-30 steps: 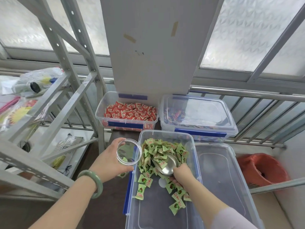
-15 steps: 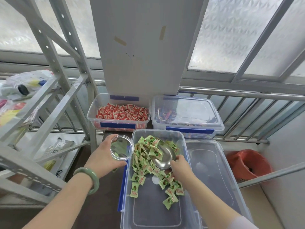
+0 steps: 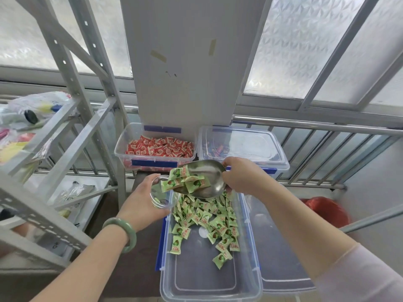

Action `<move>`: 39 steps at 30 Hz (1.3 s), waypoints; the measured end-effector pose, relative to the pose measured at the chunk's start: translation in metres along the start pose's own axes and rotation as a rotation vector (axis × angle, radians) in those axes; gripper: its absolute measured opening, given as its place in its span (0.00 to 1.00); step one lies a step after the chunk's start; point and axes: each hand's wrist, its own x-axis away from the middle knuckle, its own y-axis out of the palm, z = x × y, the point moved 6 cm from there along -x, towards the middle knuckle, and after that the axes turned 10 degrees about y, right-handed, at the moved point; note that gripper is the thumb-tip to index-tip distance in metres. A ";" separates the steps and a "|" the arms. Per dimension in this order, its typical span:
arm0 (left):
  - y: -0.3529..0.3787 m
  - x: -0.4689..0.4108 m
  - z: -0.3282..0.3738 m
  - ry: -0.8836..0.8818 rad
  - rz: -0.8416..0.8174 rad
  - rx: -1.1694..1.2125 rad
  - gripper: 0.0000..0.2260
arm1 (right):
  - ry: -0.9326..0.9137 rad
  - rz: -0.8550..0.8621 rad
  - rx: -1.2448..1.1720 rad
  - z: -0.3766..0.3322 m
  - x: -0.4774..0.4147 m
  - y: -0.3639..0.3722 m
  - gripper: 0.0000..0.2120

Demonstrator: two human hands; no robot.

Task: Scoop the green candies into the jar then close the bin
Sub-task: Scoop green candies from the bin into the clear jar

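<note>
A clear open bin (image 3: 209, 286) in front of me holds green wrapped candies (image 3: 209, 216) piled at its far end. My left hand (image 3: 141, 203) holds a clear plastic jar (image 3: 161, 195) at the bin's far left corner, its mouth tilted toward the scoop. My right hand (image 3: 242, 177) grips a metal scoop (image 3: 205, 179) raised above the bin and tipped left. Several green candies lie at the scoop's lip, right at the jar's mouth. The bin's clear lid (image 3: 281, 253) lies flat to the right of the bin.
Behind stand an open bin of red candies (image 3: 157, 149) and a lidded bin (image 3: 242, 144). A grey metal shelf frame (image 3: 72, 127) stands at the left, a railing (image 3: 327, 149) at the back right and a red bag (image 3: 327, 211) on the right.
My right hand lifted the loaded scoop out of the candy pile and swung it up and left to the jar's mouth. The left hand tilted the jar toward it.
</note>
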 end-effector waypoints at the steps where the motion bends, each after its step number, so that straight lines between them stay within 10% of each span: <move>1: 0.000 0.001 0.002 0.003 0.004 0.004 0.42 | -0.027 0.014 0.084 -0.010 0.003 -0.002 0.12; 18: -0.004 0.014 0.008 -0.013 0.033 0.038 0.37 | -0.190 0.140 0.504 -0.070 0.027 -0.003 0.08; 39: 0.001 0.002 -0.008 -0.027 0.000 0.014 0.41 | 0.257 -0.099 0.267 0.069 -0.054 0.064 0.09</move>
